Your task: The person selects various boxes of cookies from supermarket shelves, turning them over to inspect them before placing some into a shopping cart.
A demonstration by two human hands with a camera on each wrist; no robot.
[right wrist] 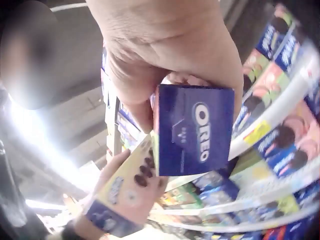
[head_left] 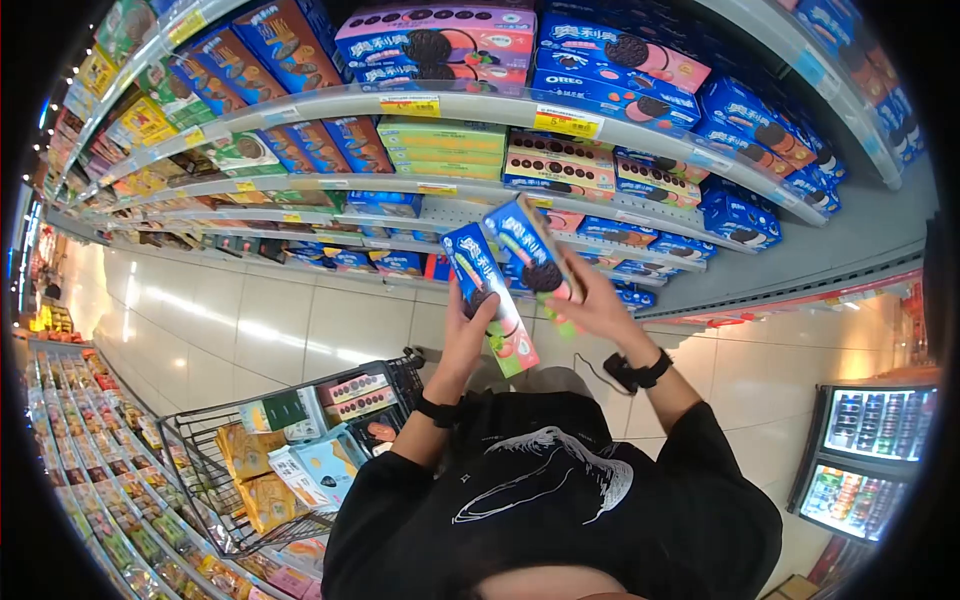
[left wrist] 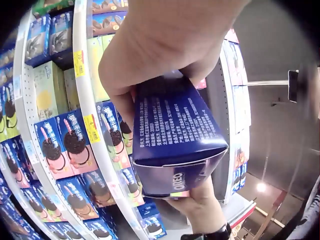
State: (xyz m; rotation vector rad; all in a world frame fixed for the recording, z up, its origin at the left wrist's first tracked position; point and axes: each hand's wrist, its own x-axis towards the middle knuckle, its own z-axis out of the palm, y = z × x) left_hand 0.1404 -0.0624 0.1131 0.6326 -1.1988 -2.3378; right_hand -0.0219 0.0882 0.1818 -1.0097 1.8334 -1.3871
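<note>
My left hand (head_left: 468, 325) grips a long blue Oreo cookie box (head_left: 476, 252), its thumb across the front, which fades to pink and green at the lower end. A second Oreo cookie box (head_left: 522, 236) is gripped by my right hand (head_left: 598, 303), side by side with the first and slightly higher. In the left wrist view, the fingers of the left hand (left wrist: 167, 45) wrap round a box with small white print (left wrist: 177, 125). The right wrist view shows a blue end marked OREO (right wrist: 195, 132) under the right hand (right wrist: 170, 45).
Shelves (head_left: 320, 105) packed with cookie boxes curve across the front, with yellow price tags (head_left: 568, 122). A wire shopping cart (head_left: 225, 535) holding several packages stands at the lower left. Lit drink coolers (head_left: 870, 460) stand at the far right, and tiled floor (head_left: 350, 312) lies between.
</note>
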